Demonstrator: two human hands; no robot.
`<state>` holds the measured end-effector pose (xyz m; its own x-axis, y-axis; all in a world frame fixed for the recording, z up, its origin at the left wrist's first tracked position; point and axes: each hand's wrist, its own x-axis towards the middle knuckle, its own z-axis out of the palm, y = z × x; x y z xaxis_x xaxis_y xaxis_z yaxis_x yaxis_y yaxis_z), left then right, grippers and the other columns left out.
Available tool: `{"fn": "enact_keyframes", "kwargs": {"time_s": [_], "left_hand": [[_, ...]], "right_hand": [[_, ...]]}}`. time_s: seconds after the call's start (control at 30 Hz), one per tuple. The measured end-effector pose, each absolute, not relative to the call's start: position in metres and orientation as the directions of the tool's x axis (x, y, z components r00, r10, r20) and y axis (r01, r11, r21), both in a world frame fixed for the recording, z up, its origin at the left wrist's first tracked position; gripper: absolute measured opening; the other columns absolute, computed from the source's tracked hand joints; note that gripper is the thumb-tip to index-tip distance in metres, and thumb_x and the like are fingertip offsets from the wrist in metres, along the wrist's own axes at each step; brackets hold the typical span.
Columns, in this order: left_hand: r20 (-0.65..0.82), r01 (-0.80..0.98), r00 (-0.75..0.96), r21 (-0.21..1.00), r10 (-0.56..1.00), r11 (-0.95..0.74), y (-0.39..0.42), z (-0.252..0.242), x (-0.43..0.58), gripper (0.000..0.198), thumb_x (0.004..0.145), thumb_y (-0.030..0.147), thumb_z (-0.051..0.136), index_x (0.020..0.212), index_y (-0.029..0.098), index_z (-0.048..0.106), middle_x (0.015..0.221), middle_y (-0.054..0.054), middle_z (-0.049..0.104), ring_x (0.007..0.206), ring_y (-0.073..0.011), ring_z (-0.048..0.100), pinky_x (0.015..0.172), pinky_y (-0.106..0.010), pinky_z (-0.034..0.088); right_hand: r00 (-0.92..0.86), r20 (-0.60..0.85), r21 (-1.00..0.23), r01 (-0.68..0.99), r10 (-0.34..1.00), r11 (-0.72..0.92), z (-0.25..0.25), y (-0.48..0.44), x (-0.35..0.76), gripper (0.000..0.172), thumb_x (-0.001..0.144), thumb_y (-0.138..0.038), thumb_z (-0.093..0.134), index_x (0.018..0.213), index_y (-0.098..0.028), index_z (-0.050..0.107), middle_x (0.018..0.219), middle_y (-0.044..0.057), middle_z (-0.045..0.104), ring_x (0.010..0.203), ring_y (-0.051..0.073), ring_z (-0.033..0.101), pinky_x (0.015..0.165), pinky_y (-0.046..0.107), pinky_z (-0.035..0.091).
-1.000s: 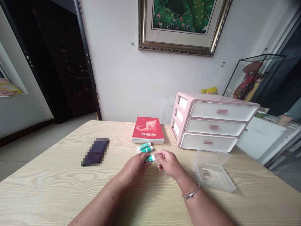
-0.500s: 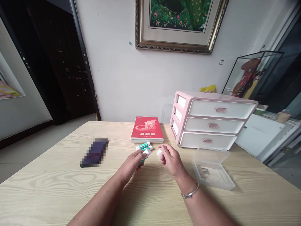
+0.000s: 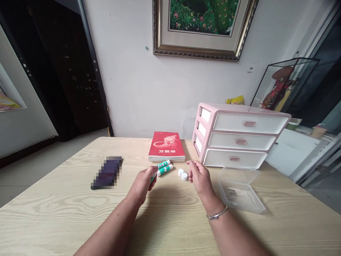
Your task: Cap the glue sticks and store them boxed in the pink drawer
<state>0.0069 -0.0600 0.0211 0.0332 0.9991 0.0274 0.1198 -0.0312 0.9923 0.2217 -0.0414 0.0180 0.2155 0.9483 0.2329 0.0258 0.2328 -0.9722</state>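
While left hand (image 3: 140, 183) grips stick (image 3: 152, 179), fingers clamped round it, right hand (image 3: 201, 177) looks empty, thumb and forefinger apart, just beside caps (image 3: 184, 176). Done: two caps off, on table (image 3: 170, 220). Other sticks (image 3: 165, 170) lie near book (image 3: 166, 144); whether any cap remains on, cannot tell.

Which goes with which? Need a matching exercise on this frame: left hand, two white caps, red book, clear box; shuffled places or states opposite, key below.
1. left hand
2. two white caps
3. red book
4. clear box

A. open, lid raised
B. near the far edge of the table, left of the drawer unit
C. holding a green stick
D. side by side, just left of the right hand

Pairs: 1-C, 2-D, 3-B, 4-A
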Motion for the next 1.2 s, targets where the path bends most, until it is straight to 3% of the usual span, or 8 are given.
{"fn": "enact_keyframes", "kwargs": {"time_s": [0.33, 0.43, 0.53, 0.63, 0.8, 0.93, 1.03, 1.2], "left_hand": [[0.054, 0.123, 0.024, 0.991, 0.998, -0.056, -0.063, 0.019, 0.012, 0.049, 0.088, 0.05, 0.035, 0.048, 0.021, 0.04, 0.041, 0.003, 0.039, 0.047, -0.0127, 0.036, 0.052, -0.027, 0.029], [0.06, 0.229, 0.006, 0.972, 0.998, -0.059, -0.063, 0.022, 0.012, 0.05, 0.088, 0.054, 0.034, 0.051, 0.021, 0.04, 0.044, 0.003, 0.041, 0.049, -0.0134, 0.038, 0.054, -0.027, 0.031], [0.074, 0.489, 0.038, 0.868, 0.997, -0.083, -0.062, 0.022, 0.013, 0.05, 0.086, 0.063, 0.039, 0.061, 0.021, 0.05, 0.054, 0.0, 0.051, 0.055, -0.0164, 0.046, 0.055, -0.027, 0.031], [0.113, 0.741, 0.129, 0.649, 0.985, -0.171, -0.061, 0.014, 0.018, 0.048, 0.084, 0.066, 0.045, 0.077, 0.022, 0.06, 0.067, -0.004, 0.06, 0.064, -0.0219, 0.056, 0.058, -0.028, 0.031], [0.159, 0.86, 0.291, 0.389, 0.943, -0.331, -0.064, 0.003, 0.03, 0.032, 0.089, 0.051, 0.049, 0.089, 0.021, 0.061, 0.093, -0.011, 0.066, 0.085, -0.0272, 0.064, 0.067, -0.031, 0.04], [0.153, 0.855, 0.368, 0.333, 0.917, -0.398, -0.069, 0.004, 0.037, 0.025, 0.091, 0.039, 0.048, 0.098, 0.021, 0.064, 0.102, -0.011, 0.066, 0.096, -0.0267, 0.063, 0.077, -0.032, 0.044], [0.177, 0.838, 0.371, 0.358, 0.911, -0.411, -0.07, 0.005, 0.039, 0.028, 0.093, 0.041, 0.047, 0.1, 0.021, 0.066, 0.102, -0.01, 0.066, 0.096, -0.026, 0.063, 0.078, -0.032, 0.047], [0.347, 0.851, 0.243, 0.372, 0.906, -0.371, -0.056, 0.002, 0.036, 0.032, 0.095, 0.04, 0.047, 0.111, 0.021, 0.067, 0.11, -0.01, 0.065, 0.105, -0.0254, 0.06, 0.089, -0.034, 0.046]], "right_hand": [[0.29, 0.248, -0.969, 0.07, 0.924, 0.238, 0.012, -0.032, 0.229, 0.043, 0.084, -0.057, 0.052, 0.089, -0.017, 0.064, 0.049, -0.006, 0.046, 0.043, 0.011, 0.043, 0.04, 0.021, 0.035], [0.285, 0.254, -0.966, 0.13, 0.924, 0.225, 0.01, -0.029, 0.233, 0.042, 0.086, -0.056, 0.047, 0.09, -0.017, 0.064, 0.049, -0.005, 0.046, 0.043, 0.012, 0.044, 0.042, 0.023, 0.036], [0.248, 0.272, -0.926, 0.33, 0.93, 0.182, 0.004, -0.025, 0.237, 0.04, 0.088, -0.052, 0.043, 0.088, -0.018, 0.065, 0.052, -0.003, 0.051, 0.048, 0.015, 0.049, 0.047, 0.024, 0.037], [0.186, 0.301, -0.798, 0.586, 0.935, 0.14, -0.001, -0.022, 0.239, 0.035, 0.089, -0.048, 0.043, 0.084, -0.02, 0.065, 0.066, 0.002, 0.063, 0.062, 0.017, 0.058, 0.056, 0.026, 0.038], [0.117, 0.177, -0.615, 0.788, 0.977, 0.017, -0.004, -0.023, 0.237, 0.03, 0.087, -0.044, 0.048, 0.095, -0.021, 0.065, 0.084, 0.008, 0.071, 0.078, 0.022, 0.063, 0.065, 0.028, 0.038], [0.06, 0.154, -0.527, 0.849, 0.986, 0.031, -0.005, -0.026, 0.233, 0.029, 0.085, -0.041, 0.051, 0.101, -0.02, 0.063, 0.095, 0.011, 0.072, 0.088, 0.025, 0.065, 0.067, 0.029, 0.036], [0.03, 0.163, -0.486, 0.872, 0.986, 0.054, -0.006, -0.028, 0.231, 0.025, 0.085, -0.037, 0.053, 0.099, -0.02, 0.063, 0.096, 0.011, 0.073, 0.088, 0.025, 0.065, 0.065, 0.029, 0.035], [0.0, 0.176, -0.459, 0.885, 0.984, 0.082, -0.01, -0.028, 0.23, 0.02, 0.086, -0.035, 0.053, 0.094, -0.02, 0.063, 0.091, 0.009, 0.073, 0.082, 0.022, 0.066, 0.062, 0.028, 0.032]]}}
